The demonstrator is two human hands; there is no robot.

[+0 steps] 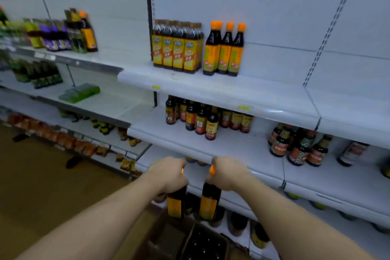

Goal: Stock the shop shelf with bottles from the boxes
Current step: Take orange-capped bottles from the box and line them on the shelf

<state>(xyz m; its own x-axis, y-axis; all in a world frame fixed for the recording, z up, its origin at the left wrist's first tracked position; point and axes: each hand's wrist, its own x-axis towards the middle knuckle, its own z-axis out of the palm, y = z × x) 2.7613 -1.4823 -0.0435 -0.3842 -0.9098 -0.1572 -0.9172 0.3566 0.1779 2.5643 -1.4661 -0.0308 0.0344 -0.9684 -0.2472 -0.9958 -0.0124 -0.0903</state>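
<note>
Below both forearms, at the lower edge of the view, an open brown cardboard box [168,236] sits on the floor against the shelving, with dark round bottle tops [207,245] showing in its right half. Just above it the left hand [168,172] is curled round the neck of a dark bottle with a yellow-orange label [176,202]. The right hand [228,173] grips the neck of a second dark bottle of the same kind [210,200]. A sliver of orange cap [212,170] shows beside each fist. Both bottles hang upright, long axis vertical, bodies below the fingers, side by side but apart, clear of the box.

Farther off and higher, three dark orange-capped bottles with green-and-orange labels [224,48] stand in a row on the white metal upper shelf [211,93], just right of a shrink-wrapped pack of yellow-labelled bottles [177,48]. They look like the match for the held pair, so the move probably goes up and forward. The bare stretch of shelf to the right of that row lies nearer the right hand. Each base would have to clear the shelf's front lip.

The labels carry red patches with what look like Chinese characters, too blurred to read, and no brand can be made out. The yellow price tags [243,107] on the shelf edges are unreadable too.
</note>
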